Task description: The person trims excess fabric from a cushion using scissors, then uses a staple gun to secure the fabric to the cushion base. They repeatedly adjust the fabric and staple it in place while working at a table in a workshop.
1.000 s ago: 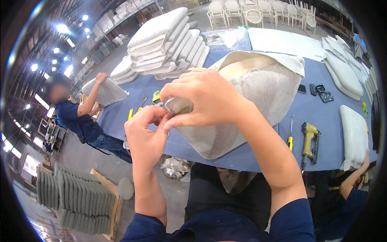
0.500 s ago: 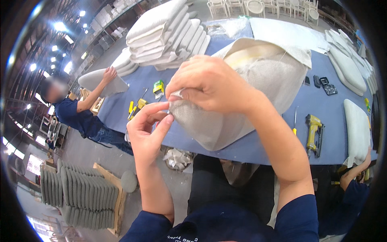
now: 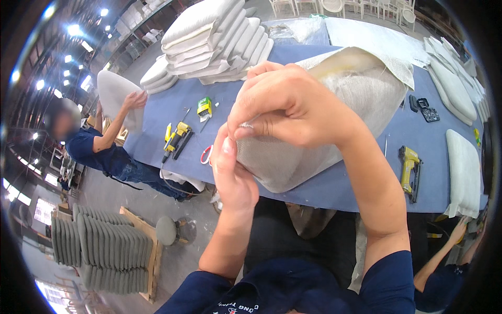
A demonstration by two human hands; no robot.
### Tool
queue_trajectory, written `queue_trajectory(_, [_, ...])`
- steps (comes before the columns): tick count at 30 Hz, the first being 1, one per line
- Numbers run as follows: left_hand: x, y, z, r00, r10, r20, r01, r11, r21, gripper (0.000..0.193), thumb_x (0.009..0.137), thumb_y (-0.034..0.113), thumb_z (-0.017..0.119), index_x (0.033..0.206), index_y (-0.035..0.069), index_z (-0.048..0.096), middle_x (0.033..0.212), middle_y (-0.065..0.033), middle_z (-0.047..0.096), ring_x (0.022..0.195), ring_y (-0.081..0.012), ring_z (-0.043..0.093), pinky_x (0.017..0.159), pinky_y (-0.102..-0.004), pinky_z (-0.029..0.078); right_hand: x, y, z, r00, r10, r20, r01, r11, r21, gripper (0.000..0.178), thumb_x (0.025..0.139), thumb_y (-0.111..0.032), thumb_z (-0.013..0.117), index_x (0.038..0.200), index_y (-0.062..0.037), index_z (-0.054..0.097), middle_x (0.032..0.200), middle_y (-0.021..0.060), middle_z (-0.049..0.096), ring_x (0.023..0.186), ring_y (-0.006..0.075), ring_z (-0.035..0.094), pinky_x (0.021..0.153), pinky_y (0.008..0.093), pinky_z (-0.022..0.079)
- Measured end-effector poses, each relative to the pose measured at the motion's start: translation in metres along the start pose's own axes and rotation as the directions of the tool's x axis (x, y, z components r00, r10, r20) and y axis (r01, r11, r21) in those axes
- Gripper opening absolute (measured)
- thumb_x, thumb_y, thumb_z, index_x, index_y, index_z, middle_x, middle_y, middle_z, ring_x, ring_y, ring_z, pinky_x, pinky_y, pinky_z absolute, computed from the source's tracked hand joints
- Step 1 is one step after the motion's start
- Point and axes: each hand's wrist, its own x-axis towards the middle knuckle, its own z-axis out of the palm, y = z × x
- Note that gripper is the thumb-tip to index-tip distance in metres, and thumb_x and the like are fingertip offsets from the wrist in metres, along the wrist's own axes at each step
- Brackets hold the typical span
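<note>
A light grey fabric cover (image 3: pixel 314 157) lies in front of me on the table, with yellowish padding (image 3: pixel 353 65) showing at its open far side. My right hand (image 3: pixel 298 107) is closed, pinching the cover's left edge between thumb and fingers. Just below it, my left hand (image 3: pixel 234 175) presses thumb and fingers together on the same edge, touching the right hand. A small whitish tuft of fabric pokes out at the right thumb tip. The fingers hide most of the pinched edge.
On the blue table lie staple guns (image 3: pixel 180 138) (image 3: pixel 410 170), red-handled scissors (image 3: pixel 207 154), a green-yellow box (image 3: pixel 204 108) and a black case (image 3: pixel 429 113). Cushions are stacked (image 3: pixel 209 47) behind. At left a person holds a cushion (image 3: pixel 116 97); another person's hands (image 3: pixel 460 230) are at right.
My left hand has moved right and closed in against my right hand, which shifted slightly right. The person at left has raised the cushion; the right person's hand has left the cushion there.
</note>
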Motion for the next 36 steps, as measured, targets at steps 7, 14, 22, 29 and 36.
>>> queue_trajectory(7, [0.004,-0.004,0.018,0.996,0.038,-0.085,-0.052,0.984,-0.168,0.054,0.113,0.039,0.041,0.139,-0.003,0.064,0.137,-0.0138,0.068,0.133,-0.0231,0.060,0.115,-0.0396,0.042,0.000,0.009,0.000,0.998,-0.067,0.003,0.067,0.997,0.043,0.013,0.090,-0.016,0.082,0.098,-0.0067,0.084,0.093,0.0079,0.082,0.089,0.0293,0.075,0.092,0.0426,0.054])
queue_trajectory(14, [0.003,-0.006,-0.002,0.994,-0.043,-0.103,0.013,0.962,-0.273,0.053,0.113,0.035,0.041,0.143,-0.003,0.063,0.142,-0.0145,0.069,0.135,-0.0256,0.063,0.116,-0.0416,0.044,0.001,0.007,0.014,0.986,0.117,-0.121,-0.114,0.993,0.029,0.015,0.095,-0.020,0.078,0.102,-0.0093,0.085,0.083,0.0100,0.079,0.082,0.0308,0.074,0.073,0.0425,0.056])
queue_trajectory(22, [-0.001,-0.001,-0.023,0.971,-0.216,-0.100,0.179,0.941,-0.287,0.055,0.111,0.036,0.045,0.152,0.002,0.057,0.151,-0.0113,0.065,0.144,-0.0288,0.057,0.121,-0.0476,0.042,0.006,-0.001,0.016,0.976,0.195,-0.097,-0.205,0.973,-0.107,0.018,0.098,-0.028,0.076,0.101,-0.0119,0.085,0.081,0.0112,0.076,0.081,0.0334,0.073,0.073,0.0459,0.055])
queue_trajectory(29, [0.001,0.007,-0.027,0.963,-0.268,0.027,0.265,0.924,-0.277,0.053,0.110,0.035,0.056,0.149,-0.001,0.059,0.150,-0.0128,0.064,0.141,-0.0257,0.059,0.121,-0.0453,0.042,0.001,-0.008,0.014,0.980,0.179,-0.092,-0.191,0.970,-0.147,0.010,0.093,-0.017,0.081,0.098,-0.0095,0.084,0.089,0.0041,0.081,0.089,0.0251,0.074,0.083,0.0385,0.056])
queue_trajectory(36, [0.006,0.004,-0.038,0.998,-0.030,0.055,0.042,0.972,-0.229,0.033,0.106,0.016,0.071,0.136,0.002,0.069,0.137,-0.0107,0.069,0.127,-0.0204,0.065,0.110,-0.0381,0.050,-0.002,-0.009,0.009,0.989,0.056,-0.136,-0.076,0.986,-0.149,0.007,0.092,-0.016,0.081,0.096,-0.0121,0.083,0.085,0.0025,0.078,0.089,0.0256,0.074,0.087,0.0406,0.054])
